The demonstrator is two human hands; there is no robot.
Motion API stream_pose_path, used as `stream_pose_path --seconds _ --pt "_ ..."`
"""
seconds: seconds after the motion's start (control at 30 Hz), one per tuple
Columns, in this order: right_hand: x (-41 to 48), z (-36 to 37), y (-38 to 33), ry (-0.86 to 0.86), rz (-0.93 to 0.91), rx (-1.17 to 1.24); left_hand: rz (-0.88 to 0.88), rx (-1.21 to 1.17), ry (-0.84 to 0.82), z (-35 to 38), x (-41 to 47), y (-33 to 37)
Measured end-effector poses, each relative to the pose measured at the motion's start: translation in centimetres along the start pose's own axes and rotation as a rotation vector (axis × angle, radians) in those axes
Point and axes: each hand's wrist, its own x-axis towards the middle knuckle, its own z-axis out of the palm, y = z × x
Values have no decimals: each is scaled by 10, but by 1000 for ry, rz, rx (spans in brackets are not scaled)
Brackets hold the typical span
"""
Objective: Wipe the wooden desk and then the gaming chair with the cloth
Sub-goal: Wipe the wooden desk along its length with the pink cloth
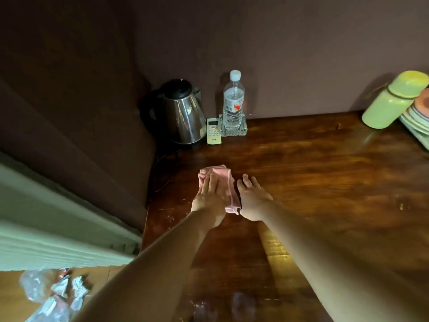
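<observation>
Cloth (pixel 222 189) lies on the desk (pixel 313 170) under the flat, open left hand (pixel 210 196); right hand (pixel 251 197), probably empty, rests beside it. Press evenly, sweep overlapping strokes.

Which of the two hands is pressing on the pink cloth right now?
The left hand: it lies flat on the folded pink cloth. The right hand rests open on the bare wooden desk beside it.
</observation>
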Motion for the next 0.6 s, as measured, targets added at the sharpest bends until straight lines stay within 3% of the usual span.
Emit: stream_pose_path --seconds 0.3,0.6 --pt "10 13 2 68 24 67 1 -28 -44 -57 101 -12" --pt "2 4 0 70 27 66 40 -17 -10 -19 23 -12"
